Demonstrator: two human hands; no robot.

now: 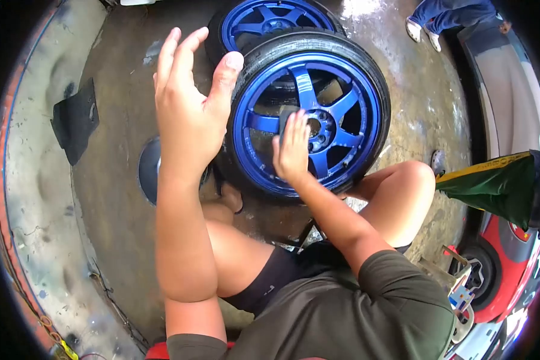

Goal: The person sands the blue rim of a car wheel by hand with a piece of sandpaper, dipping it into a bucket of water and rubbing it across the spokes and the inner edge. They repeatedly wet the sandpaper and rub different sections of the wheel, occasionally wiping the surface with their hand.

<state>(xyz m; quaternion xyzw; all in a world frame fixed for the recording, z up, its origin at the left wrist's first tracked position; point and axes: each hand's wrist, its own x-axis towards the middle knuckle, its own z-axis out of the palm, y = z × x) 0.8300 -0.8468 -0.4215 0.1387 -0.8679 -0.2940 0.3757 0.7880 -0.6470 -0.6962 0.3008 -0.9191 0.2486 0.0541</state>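
A car wheel with a blue spoked rim [306, 87] and black tyre [383, 90] lies tilted in front of my knees. My right hand [293, 150] rests on the rim beside its hub, fingers straight and together. Under those fingers is a dark grey sheet [285, 113], which looks like sandpaper, pressed against a spoke. Pale, wet-looking streaks mark the upper spoke. My left hand [192, 102] is raised above the wheel's left side, nearer the camera, with fingers apart and nothing in it.
Behind stands a second blue-rimmed wheel [264, 18]. A round dark basin [150, 171] sits on the wet floor at left, near a black mat [77, 120]. At right are a person's legs [447, 13], a green bag [498, 186] and a red car [501, 270].
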